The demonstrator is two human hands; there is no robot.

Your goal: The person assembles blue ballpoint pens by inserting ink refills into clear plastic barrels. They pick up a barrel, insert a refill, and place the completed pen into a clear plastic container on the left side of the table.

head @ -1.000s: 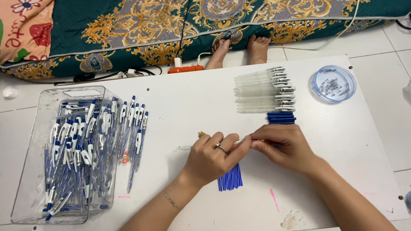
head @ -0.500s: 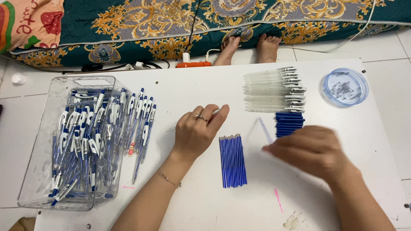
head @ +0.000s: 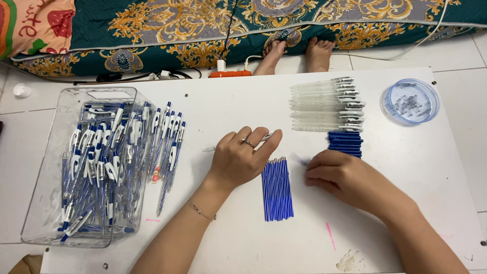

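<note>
My left hand lies flat and loose over a clear pen barrel, mostly hidden beneath it. Blue refills lie between my hands. My right hand curls over something blue; what it grips, I cannot tell. Beyond lie clear barrels.

Bare white table is lying open across the upper centre and lower right of the frame. The clear bin of pens is blocking the left, the blue refills are occupying the centre, and clear barrels are crowding the upper right.
</note>
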